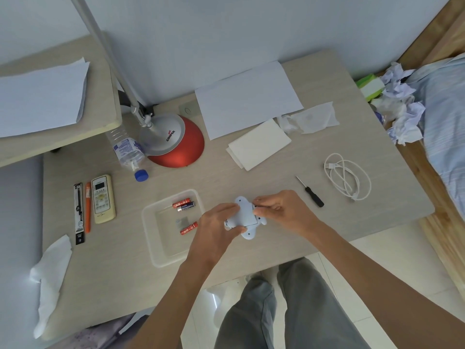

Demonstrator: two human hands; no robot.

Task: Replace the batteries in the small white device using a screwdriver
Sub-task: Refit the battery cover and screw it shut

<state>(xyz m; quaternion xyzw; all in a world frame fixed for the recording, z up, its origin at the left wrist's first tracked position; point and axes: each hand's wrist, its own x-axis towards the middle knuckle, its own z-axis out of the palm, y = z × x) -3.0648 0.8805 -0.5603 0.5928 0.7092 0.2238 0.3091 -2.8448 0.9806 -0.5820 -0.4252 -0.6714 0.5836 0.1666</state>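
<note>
Both hands, left hand and right hand, are closed around the white device, back cover upward for access; the screwdriver is left nearby.

Your tabletop: light wood | left: tissue, black pen pack, orange pen, remote | rear: bottle on its side, red lamp base, paper sheet, folded cream paper, crumpled wrapper | centre: clear tray | right: screwdriver, coiled white cable near it
</note>
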